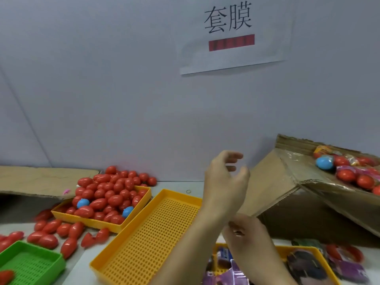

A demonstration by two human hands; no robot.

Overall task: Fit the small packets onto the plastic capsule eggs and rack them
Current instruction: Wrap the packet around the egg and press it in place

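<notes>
Hands: left (pixel 224 182) raised, fingers loosely spread, empty; right (pixel 244 231) grip unclear. Perforated orange tray (pixel 148 241) bare beside them.

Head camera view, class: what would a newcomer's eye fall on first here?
First the heap of red capsule eggs overflowing a yellow tray at left, with two blue ones among them. Next, the raised left hand, fingers loosely spread, at centre. Above hangs a paper sign with large characters.

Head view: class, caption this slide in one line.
Empty hands hover over an empty orange tray beside heaped red capsule eggs.
</notes>
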